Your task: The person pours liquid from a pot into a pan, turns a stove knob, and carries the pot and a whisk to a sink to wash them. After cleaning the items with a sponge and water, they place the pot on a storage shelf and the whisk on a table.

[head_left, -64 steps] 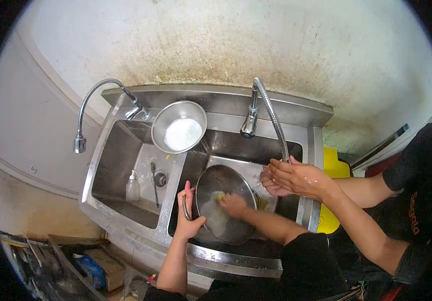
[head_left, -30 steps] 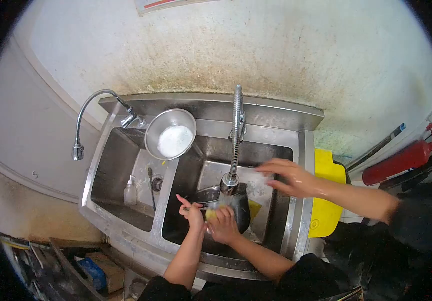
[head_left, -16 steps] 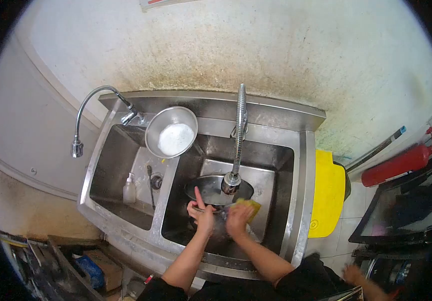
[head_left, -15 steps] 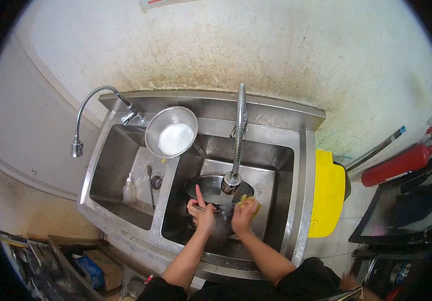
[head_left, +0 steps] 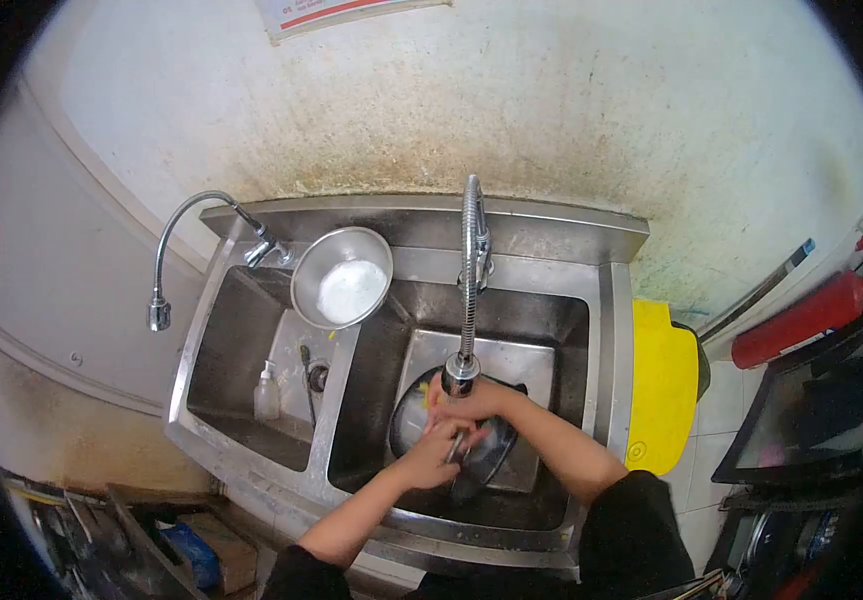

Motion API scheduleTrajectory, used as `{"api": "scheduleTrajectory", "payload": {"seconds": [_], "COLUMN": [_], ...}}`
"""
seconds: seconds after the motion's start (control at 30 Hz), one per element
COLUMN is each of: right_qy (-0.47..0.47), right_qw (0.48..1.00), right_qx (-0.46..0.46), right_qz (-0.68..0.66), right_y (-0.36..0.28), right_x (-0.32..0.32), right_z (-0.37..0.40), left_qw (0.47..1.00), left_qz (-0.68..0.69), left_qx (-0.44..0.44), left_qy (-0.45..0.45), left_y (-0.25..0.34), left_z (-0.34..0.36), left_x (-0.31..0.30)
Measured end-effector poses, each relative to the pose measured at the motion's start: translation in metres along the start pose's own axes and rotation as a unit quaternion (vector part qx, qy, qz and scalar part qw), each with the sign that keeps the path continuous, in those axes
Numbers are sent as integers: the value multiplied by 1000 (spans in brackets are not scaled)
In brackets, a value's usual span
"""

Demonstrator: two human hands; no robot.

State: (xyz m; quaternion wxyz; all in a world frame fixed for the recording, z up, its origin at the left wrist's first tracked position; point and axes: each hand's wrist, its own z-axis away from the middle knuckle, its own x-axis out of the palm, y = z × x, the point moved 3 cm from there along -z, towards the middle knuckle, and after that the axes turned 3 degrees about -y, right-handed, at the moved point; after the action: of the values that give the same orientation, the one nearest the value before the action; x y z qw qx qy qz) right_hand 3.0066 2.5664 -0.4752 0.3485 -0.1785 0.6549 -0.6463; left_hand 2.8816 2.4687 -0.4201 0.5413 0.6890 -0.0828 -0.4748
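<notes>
A round metal pan (head_left: 496, 450) stands tilted in the right basin of a steel double sink (head_left: 611, 330), under the head of a flexible spring faucet (head_left: 460, 374). My left hand (head_left: 434, 458) grips the pan at its near edge, by a thin metal handle. My right hand (head_left: 473, 400) presses against the pan's inside just below the faucet head. Its fingers are closed on a yellow sponge (head_left: 422, 387), of which only a sliver shows. The far side of the pan is hidden behind my hands.
A metal bowl (head_left: 341, 277) with white foam rests on the divider between the basins. In the left basin stand a soap bottle (head_left: 266, 395) and a utensil by the drain. A second faucet (head_left: 159, 310) curves over the left. A yellow bin (head_left: 661, 385) and a red extinguisher (head_left: 801, 320) are at right.
Another person's hands have left the right basin and the spring faucet has swung to the middle. My hands and the pan have shifted right, and the pan now stands more upright.
</notes>
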Motion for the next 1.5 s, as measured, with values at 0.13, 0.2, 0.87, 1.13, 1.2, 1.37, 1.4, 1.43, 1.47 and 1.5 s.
{"api": "scheduleTrajectory", "payload": {"seconds": [0.13,0.2,0.87,1.13,1.2,1.37,1.4,1.43,1.47,1.5], "right_qy": [48,40,139,96,229,142,100,105,107,177], "right_qw": [977,929,925,715,818,969,972,990,979,960], "right_qx": [159,218,120,-128,-39,59,89,92,91,43], "right_qz": [137,296,-333,-680,-525,-192,-194,-25,146,212], "right_y": [17,42,-4,-118,-44,5,4,-23,-54,-63], "right_x": [-17,-19,-77,-74,-58,35,48,43,33,35], "right_z": [-7,-16,-28,-36,-27,1,-10,-20,-35,-54], "left_qw": [999,996,917,894,925,944,936,928,913,913], "left_qz": [36,79,269,267,159,10,15,20,49,47], "left_qx": [1,-8,-168,-236,-236,-247,-280,-312,-310,-310], "left_qy": [7,31,239,271,251,219,212,204,262,261], "left_y": [0,-4,-42,-86,-72,-90,-103,-110,-98,-99], "left_z": [8,7,-6,-19,-14,-1,2,6,7,6], "left_x": [16,23,44,30,18,27,31,34,26,22]}}
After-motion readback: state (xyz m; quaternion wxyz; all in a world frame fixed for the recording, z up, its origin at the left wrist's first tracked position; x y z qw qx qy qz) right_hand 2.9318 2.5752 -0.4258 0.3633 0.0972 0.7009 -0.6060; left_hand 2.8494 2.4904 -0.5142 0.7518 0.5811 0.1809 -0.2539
